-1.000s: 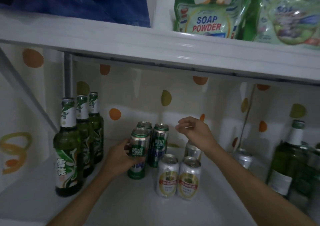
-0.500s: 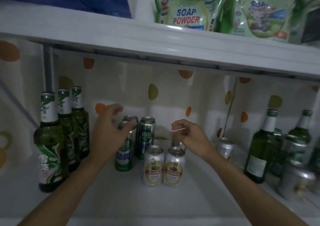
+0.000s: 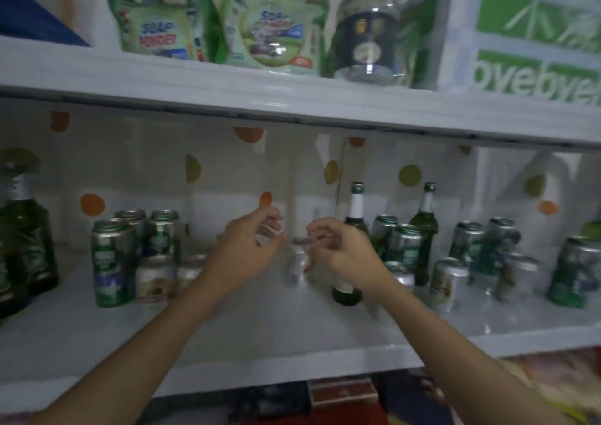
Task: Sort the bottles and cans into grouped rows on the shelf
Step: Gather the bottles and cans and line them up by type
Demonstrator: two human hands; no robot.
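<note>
The person's two hands are held up over the middle of the shelf (image 3: 260,327), close together but not touching. The left hand (image 3: 250,245) has loosely bent fingers and holds nothing. The right hand (image 3: 341,249) has its fingers curled in; the picture is too blurry to tell if they pinch something small.

A blurry silver can (image 3: 294,270) stands on the shelf just under the gap between the hands. Neither hand is seen to touch it.

To the left of the left hand stands a bunch of green cans (image 3: 112,262), with pale cans (image 3: 156,278) in front of them. Far left is a big green bottle (image 3: 22,239).

Just behind the right wrist stands a tall green bottle (image 3: 356,203). A second green bottle (image 3: 427,219) and more mixed cans (image 3: 448,281) stand further right, not in neat rows.

Soap powder bags (image 3: 156,30) sit on the shelf above.
</note>
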